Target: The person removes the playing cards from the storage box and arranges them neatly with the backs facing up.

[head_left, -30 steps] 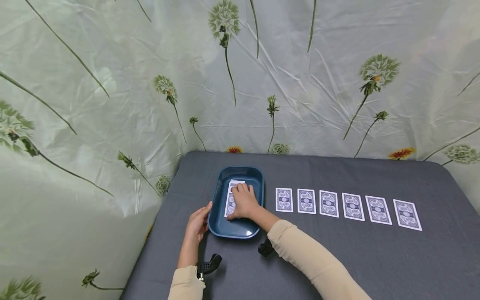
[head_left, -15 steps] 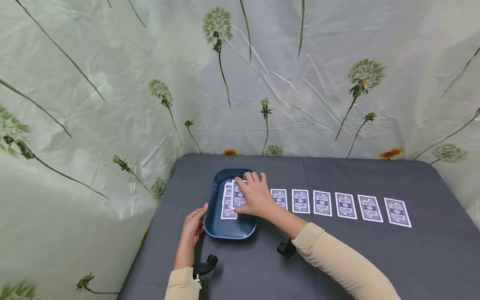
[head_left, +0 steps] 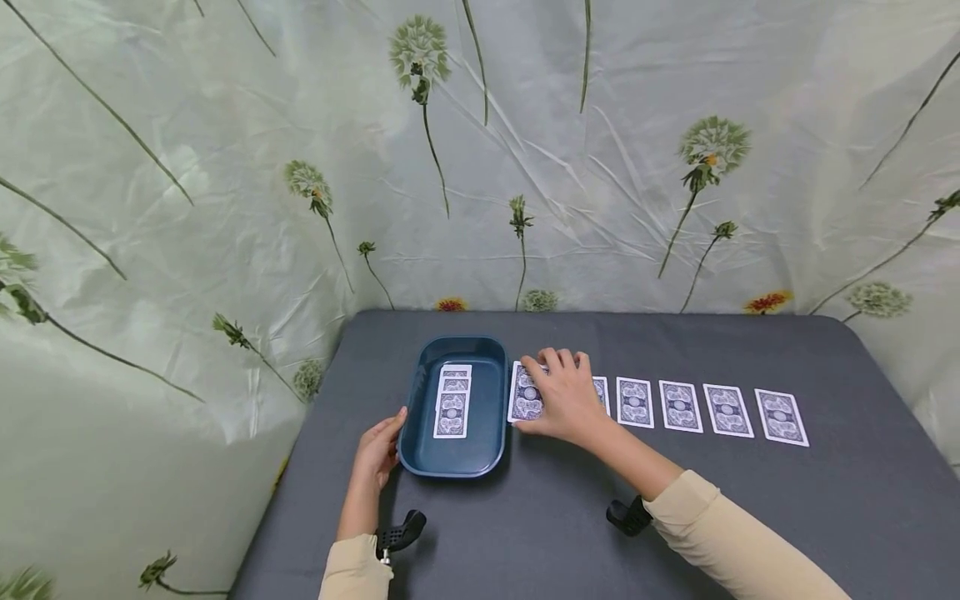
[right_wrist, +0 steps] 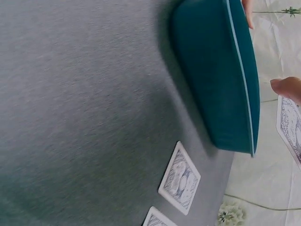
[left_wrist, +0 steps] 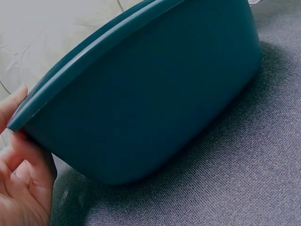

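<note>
My right hand (head_left: 567, 400) grips a playing card (head_left: 527, 393) by its edges, patterned back up, just right of the tray's rim. In the right wrist view the thumb lies at one end of that card (right_wrist: 290, 122), raised above the table. My left hand (head_left: 377, 450) pinches the left rim of a dark blue tray (head_left: 452, 465), thumb over the rim and fingers under it, as the left wrist view shows. Inside the tray lies an overlapping stack of playing cards (head_left: 452, 416), backs up.
A row of face-down playing cards (head_left: 681, 407) runs rightward across the grey-covered table (head_left: 525, 533); my right hand hides part of its left end. Behind the table hangs a light curtain (head_left: 600, 250) printed with flowers.
My right hand has lifted a card from the stack in the tray and carried it right, past the rim. The left hand stays on the tray. The head view has shifted slightly.
</note>
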`<control>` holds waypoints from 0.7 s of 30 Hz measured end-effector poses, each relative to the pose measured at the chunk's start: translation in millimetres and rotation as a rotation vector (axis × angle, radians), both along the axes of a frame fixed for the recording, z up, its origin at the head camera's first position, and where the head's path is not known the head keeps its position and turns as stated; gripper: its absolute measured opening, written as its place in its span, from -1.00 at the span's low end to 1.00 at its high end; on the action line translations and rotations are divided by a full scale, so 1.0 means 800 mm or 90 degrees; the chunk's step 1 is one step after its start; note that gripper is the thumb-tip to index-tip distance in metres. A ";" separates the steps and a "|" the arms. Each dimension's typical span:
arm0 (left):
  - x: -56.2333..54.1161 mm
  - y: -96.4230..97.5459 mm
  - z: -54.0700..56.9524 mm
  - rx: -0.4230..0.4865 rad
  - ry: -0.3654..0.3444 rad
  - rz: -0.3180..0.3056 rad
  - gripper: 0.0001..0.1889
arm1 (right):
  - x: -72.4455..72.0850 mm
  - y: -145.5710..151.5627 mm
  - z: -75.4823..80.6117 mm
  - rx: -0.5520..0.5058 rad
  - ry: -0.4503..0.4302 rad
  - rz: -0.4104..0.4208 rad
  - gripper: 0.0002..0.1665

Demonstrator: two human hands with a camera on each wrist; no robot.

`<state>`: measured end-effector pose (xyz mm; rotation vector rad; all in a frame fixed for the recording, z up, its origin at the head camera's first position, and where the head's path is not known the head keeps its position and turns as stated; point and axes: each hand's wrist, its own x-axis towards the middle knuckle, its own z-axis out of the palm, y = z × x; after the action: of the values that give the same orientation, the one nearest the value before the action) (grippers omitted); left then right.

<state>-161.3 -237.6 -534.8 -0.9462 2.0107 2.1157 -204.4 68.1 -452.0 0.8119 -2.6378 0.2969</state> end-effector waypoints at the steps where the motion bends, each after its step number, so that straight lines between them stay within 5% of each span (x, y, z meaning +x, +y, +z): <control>1: 0.000 0.000 0.000 -0.001 -0.001 0.001 -0.40 | 0.001 0.003 -0.001 -0.001 -0.003 0.003 0.08; 7: 0.001 0.000 0.000 -0.009 -0.006 -0.001 -0.35 | 0.013 0.014 -0.010 -0.006 -0.009 0.018 0.07; 21: 0.000 -0.002 0.000 0.028 0.005 -0.009 -0.56 | 0.053 0.028 -0.073 0.046 -0.104 0.025 0.10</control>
<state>-161.4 -239.2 -535.1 -0.9152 1.9599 2.1510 -161.8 90.2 -510.2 0.8982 -2.8024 0.2912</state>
